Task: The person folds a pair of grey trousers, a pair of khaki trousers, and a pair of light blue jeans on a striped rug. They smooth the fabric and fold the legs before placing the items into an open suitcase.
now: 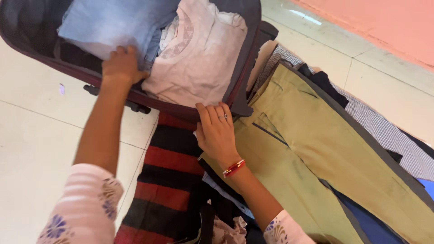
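below, two hands at an open suitcase (246, 54).
left hand (121, 65), at ten o'clock, presses flat on folded jeans (113, 22); right hand (217, 133), centre, rests open on olive trousers (316, 149).

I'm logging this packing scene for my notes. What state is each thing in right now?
suitcase: open, lying on the floor.
white T-shirt: folded, inside the suitcase.
light blue jeans: folded, inside the suitcase.
olive trousers: spread flat on the clothes pile.
striped garment: lying flat beside the suitcase.
left hand: fingers bent, pressing on the jeans.
right hand: open, resting at the suitcase edge.
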